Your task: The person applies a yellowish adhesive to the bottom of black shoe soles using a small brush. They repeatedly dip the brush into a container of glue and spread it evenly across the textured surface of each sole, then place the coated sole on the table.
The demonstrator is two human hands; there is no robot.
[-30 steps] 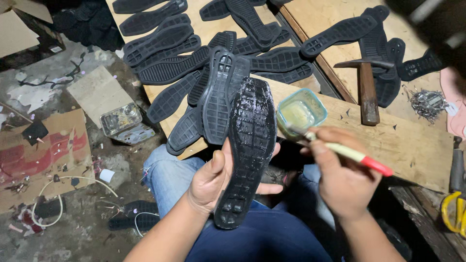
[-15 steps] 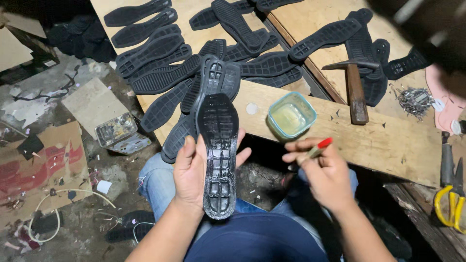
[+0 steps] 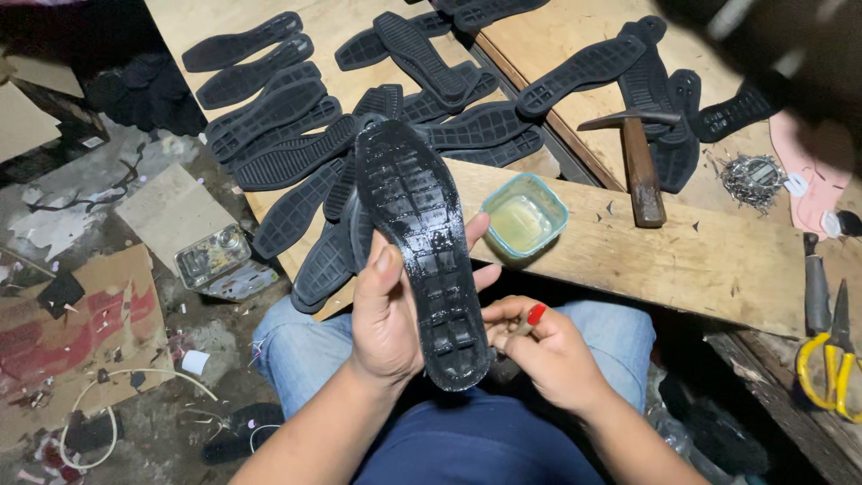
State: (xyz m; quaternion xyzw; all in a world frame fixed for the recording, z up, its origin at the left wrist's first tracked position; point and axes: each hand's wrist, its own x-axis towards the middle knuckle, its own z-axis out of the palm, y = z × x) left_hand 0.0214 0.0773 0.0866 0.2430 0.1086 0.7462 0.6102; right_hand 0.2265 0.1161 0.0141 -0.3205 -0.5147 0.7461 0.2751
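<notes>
Bare plank [image 3: 682,260] beyond glue tub [image 3: 525,216]

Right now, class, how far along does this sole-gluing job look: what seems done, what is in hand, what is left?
Done: the held black sole shines wet over its patterned face, so it looks coated. In hand: the left hand grips that sole while the right hand holds a red-tipped brush handle beside its lower end. Left: many matte soles lie on the wooden board, near the glue tub.
</notes>
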